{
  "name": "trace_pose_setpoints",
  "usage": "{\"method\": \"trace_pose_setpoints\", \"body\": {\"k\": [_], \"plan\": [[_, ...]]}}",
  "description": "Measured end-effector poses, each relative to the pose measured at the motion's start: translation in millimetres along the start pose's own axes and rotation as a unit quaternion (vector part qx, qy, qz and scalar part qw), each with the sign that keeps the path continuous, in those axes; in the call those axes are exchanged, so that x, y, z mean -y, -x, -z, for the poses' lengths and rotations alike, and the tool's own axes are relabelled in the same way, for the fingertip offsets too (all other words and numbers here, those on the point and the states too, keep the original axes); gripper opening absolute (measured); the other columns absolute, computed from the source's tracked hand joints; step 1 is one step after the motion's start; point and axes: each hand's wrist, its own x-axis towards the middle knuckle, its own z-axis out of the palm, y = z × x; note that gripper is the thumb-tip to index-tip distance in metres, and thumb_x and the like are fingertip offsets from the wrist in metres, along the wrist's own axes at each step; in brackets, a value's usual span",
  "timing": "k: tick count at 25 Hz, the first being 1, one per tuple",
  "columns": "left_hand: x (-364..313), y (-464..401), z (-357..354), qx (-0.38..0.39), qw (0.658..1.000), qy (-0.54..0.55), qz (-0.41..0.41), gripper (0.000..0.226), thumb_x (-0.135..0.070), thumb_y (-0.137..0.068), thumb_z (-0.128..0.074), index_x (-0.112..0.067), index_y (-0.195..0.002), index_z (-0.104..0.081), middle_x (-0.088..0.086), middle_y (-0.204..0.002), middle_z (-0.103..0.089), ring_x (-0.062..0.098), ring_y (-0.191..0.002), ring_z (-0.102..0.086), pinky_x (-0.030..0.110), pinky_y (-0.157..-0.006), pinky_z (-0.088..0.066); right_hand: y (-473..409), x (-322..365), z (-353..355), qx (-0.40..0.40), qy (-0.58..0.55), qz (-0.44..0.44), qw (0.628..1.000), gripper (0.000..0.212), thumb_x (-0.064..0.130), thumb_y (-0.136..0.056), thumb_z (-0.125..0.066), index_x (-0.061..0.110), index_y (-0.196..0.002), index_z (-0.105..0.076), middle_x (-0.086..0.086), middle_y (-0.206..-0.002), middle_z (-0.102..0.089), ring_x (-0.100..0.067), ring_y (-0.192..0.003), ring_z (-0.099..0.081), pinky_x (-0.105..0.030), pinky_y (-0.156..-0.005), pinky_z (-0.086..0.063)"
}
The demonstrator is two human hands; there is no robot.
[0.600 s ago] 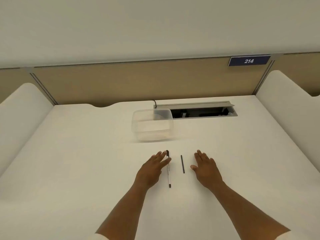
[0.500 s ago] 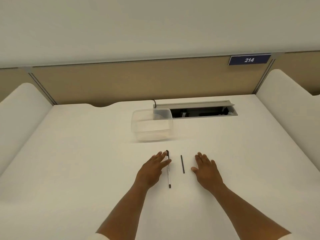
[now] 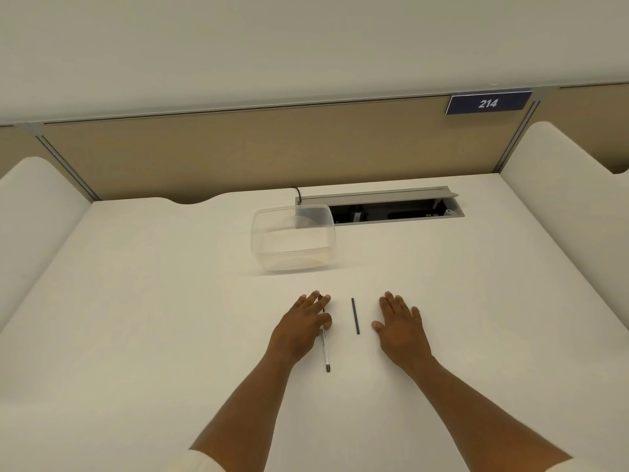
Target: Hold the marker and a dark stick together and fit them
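Nearby, left hand (image 3: 301, 327) fingers over white pen (image 3: 326, 352), right hand (image 3: 401, 327) flat, black stick (image 3: 355, 316) between, clear container (image 3: 292, 240) beyond.

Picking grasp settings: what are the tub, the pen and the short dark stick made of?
Tub: clear, glossy thin plastic; the desk shows through. Pen: white barrel with dark tip, likely smooth plastic. Dark stick: matte black, material unclear, too small to tell.

Soft, even light falls from overhead, warm and fairly bright. The white surface (image 3: 136, 301) shows no glare. A faint shadow lies under the clear container (image 3: 292, 240). Focus is sharp centrally; straight edges bow toward 3 and 9 o'clock.
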Motion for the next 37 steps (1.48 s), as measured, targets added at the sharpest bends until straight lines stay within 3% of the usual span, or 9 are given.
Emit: {"method": "trace_pose_setpoints", "body": {"k": [5, 8, 11, 13, 17, 22, 28, 32, 37], "plan": [[3, 3, 3, 0.009, 1.0, 0.004, -0.003, 0.016, -0.009, -0.097, -0.048, -0.02, -0.096, -0.06, 0.001, -0.157, -0.032, 0.021, -0.149, -0.018, 0.034, -0.121, -0.011, -1, 3, 4, 0.008, -0.013, -0.004, 1.0, 0.06, 0.039, -0.102, -0.035, 0.016, -0.154, -0.016, -0.001, -0.165, -0.009, -0.019, -0.152, -0.007, -0.045, -0.121, -0.011], [6, 8, 8, 0.007, 1.0, 0.007, 0.006, 0.018, -0.007, -0.097, -0.047, -0.019, -0.097, -0.059, 0.0, -0.156, -0.034, 0.02, -0.148, -0.02, 0.033, -0.121, -0.011, -1, 8, 10, -0.014, -0.049, -0.008, 0.999, 0.054, 0.035, -0.1, -0.041, 0.014, -0.149, -0.031, -0.005, -0.16, -0.027, -0.025, -0.147, -0.022, -0.042, -0.118, -0.019], [10, 14, 19, -0.035, 0.998, 0.023, 0.04, 0.017, -0.004, -0.091, -0.053, -0.019, -0.095, -0.059, -0.001, -0.143, -0.052, 0.021, -0.136, -0.041, 0.033, -0.116, -0.025, 4, 21, 25, -0.144, -0.047, 0.064, 0.986, 0.027, 0.022, -0.094, -0.057, 0.009, -0.118, -0.061, -0.007, -0.119, -0.062, -0.033, -0.108, -0.056, -0.044, -0.089, -0.047], [13, 18, 27, -0.072, 0.994, 0.034, 0.077, 0.017, -0.004, -0.087, -0.054, -0.019, -0.093, -0.056, -0.003, -0.111, -0.066, 0.021, -0.105, -0.057, 0.034, -0.105, -0.036, 4, 33, 32, -0.223, -0.046, 0.124, 0.966, 0.006, 0.016, -0.088, -0.065, 0.011, -0.085, -0.063, -0.005, -0.083, -0.063, -0.032, -0.076, -0.059, -0.043, -0.064, -0.051], [15, 23, 35, -0.102, 0.986, 0.014, 0.129, 0.019, -0.004, -0.088, -0.046, -0.023, -0.091, -0.048, -0.008, -0.075, -0.058, 0.018, -0.074, -0.052, 0.036, -0.107, -0.03, -2, 60, 50, -0.033, -0.236, 0.028, 0.971, 0.044, 0.045, -0.098, -0.041, 0.015, -0.07, -0.057, 0.003, -0.06, -0.06, -0.025, -0.064, -0.059, -0.035, -0.063, -0.049], [14, 24, 46, -0.132, 0.979, 0.004, 0.154, 0.017, -0.008, -0.09, -0.048, -0.025, -0.091, -0.048, -0.008, -0.073, -0.059, 0.018, -0.074, -0.054, 0.036, -0.101, -0.029, -10, 83, 60, 0.031, -0.383, -0.016, 0.923, 0.051, 0.046, -0.097, -0.047, 0.019, -0.055, -0.058, 0.007, -0.046, -0.049, -0.016, -0.044, -0.045, -0.029, -0.053, -0.042], [10, 23, 55, -0.126, 0.984, 0.015, 0.126, 0.012, -0.024, -0.09, -0.06, -0.028, -0.097, -0.052, -0.008, -0.084, -0.067, 0.018, -0.079, -0.059, 0.035, -0.096, -0.03, -14, 101, 75, 0.2, -0.483, -0.128, 0.843, 0.048, 0.055, -0.092, -0.049, 0.019, -0.061, -0.051, 0.007, -0.046, -0.039, -0.011, -0.038, -0.027, -0.02, -0.042, -0.021], [4, 19, 61, -0.138, 0.983, 0.008, 0.119, 0.006, -0.025, -0.09, -0.061, -0.027, -0.09, -0.056, -0.006, -0.078, -0.069, 0.024, -0.069, -0.056, 0.031, -0.084, -0.029, -16, 113, 79, 0.213, -0.459, -0.107, 0.856, 0.048, 0.056, -0.092, -0.049, 0.019, -0.061, -0.049, 0.007, -0.048, -0.04, -0.011, -0.038, -0.028, -0.02, -0.042, -0.021], [5, 13, 70, -0.122, 0.979, 0.066, 0.148, 0.01, -0.023, -0.094, -0.056, -0.025, -0.088, -0.064, -0.006, -0.074, -0.07, 0.024, -0.072, -0.045, 0.033, -0.07, -0.039, -18, 114, 78, 0.129, -0.425, -0.082, 0.892, 0.052, 0.058, -0.094, -0.046, 0.019, -0.06, -0.054, 0.007, -0.054, -0.049, -0.013, -0.047, -0.039, -0.026, -0.049, -0.03]]}}
